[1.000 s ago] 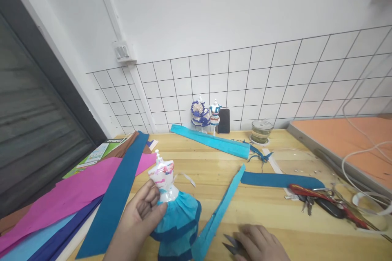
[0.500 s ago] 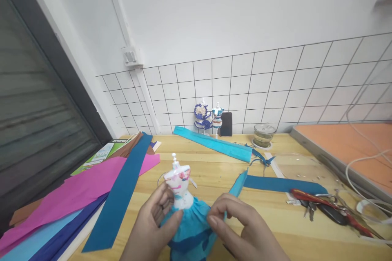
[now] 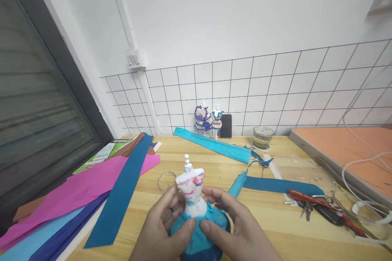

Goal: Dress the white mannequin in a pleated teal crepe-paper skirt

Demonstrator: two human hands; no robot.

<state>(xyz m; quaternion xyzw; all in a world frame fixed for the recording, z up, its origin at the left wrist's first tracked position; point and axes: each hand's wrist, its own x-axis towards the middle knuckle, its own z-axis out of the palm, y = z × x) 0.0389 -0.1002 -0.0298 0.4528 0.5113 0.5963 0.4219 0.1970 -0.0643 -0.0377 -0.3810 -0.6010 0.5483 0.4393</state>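
A small white mannequin bust (image 3: pixel 191 191) stands upright at the front middle of the wooden table (image 3: pixel 306 228), wearing a ruffled blue crepe-paper skirt (image 3: pixel 199 234). My left hand (image 3: pixel 167 228) wraps the skirt's waist from the left, thumb pressed at the front. From the right, my right hand (image 3: pixel 235 228) grips the same waist, so both thumbs meet on the paper. A light blue paper strip (image 3: pixel 238 184) lies just behind my right hand.
Pink, blue and brown paper sheets (image 3: pixel 76 195) lie at the left. Two dressed mannequins (image 3: pixel 208 117), a phone (image 3: pixel 226 126) and a glass jar (image 3: pixel 261 137) stand by the tiled wall. Keys (image 3: pixel 318 206), a dark blue strip (image 3: pixel 275 184) and white cable (image 3: pixel 367 159) lie right.
My right hand left the snips and paper strip and closed on the skirt's waist. The mannequin shifted right and toward the middle, now held between both hands.
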